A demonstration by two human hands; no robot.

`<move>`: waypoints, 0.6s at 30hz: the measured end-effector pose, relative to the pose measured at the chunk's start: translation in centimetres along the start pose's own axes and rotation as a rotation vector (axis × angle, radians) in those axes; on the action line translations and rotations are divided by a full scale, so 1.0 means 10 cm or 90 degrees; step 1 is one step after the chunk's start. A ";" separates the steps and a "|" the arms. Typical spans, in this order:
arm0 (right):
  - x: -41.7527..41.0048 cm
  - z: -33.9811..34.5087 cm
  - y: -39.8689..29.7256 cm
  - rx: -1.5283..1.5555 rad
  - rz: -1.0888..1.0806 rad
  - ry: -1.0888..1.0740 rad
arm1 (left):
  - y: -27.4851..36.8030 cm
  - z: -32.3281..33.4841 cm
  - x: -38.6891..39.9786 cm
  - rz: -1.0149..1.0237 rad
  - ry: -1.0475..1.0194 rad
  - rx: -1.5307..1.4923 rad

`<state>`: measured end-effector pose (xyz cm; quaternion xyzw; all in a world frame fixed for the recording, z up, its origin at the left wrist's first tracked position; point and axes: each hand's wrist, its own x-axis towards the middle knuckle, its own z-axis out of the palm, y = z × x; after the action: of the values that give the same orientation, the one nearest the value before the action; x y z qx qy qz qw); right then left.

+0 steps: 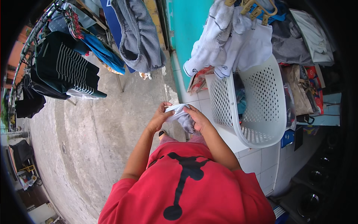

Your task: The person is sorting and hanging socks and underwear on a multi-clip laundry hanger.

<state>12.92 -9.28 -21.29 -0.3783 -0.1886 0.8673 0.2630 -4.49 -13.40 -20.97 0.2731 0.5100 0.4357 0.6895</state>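
Both of my hands grip a white and grey sock (pixel 183 113) in front of my waist. My left hand (pixel 161 116) pinches its white cuff. My right hand (pixel 197 116) holds the other side, where the grey, bunched part hangs down. Above and to the right, white socks (pixel 209 39) and a white cloth piece (pixel 256 46) hang from a clip hanger (pixel 257 11). Below them a white perforated laundry basket (pixel 261 84) holds some dark and teal clothes (pixel 241 102).
A rack at the left carries a black striped garment (pixel 70 67) and a blue cloth (pixel 103 53). A grey garment (pixel 139 33) hangs ahead. Bags (pixel 299 89) stand beyond the basket. Concrete ground (pixel 84 126) lies left, white tiles (pixel 251 162) right.
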 end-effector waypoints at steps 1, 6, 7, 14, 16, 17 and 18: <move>-0.01 0.01 0.01 0.001 0.000 0.000 | 0.03 0.01 -0.03 0.007 0.021 0.026; -0.01 -0.06 0.07 0.077 0.060 -0.029 | -0.03 0.00 -0.10 -0.005 0.010 0.021; -0.02 -0.05 0.08 0.077 0.060 -0.029 | -0.07 -0.02 -0.09 0.002 0.032 0.036; -0.01 0.19 0.21 -0.561 -0.102 0.039 | -0.37 -0.23 0.09 0.071 0.180 0.036; 0.10 0.02 0.23 -0.573 -0.083 0.088 | -0.39 -0.15 0.05 0.024 0.135 0.095; 0.17 -0.09 0.25 -0.585 -0.064 0.135 | -0.36 -0.08 0.05 0.023 0.130 0.097; 0.22 -0.12 0.28 -0.502 -0.059 0.154 | -0.33 -0.03 0.03 -0.002 0.123 0.010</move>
<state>11.65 -10.00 -24.72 -0.5405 -0.4909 0.6649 0.1572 -3.73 -14.66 -23.92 0.2348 0.5779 0.4550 0.6355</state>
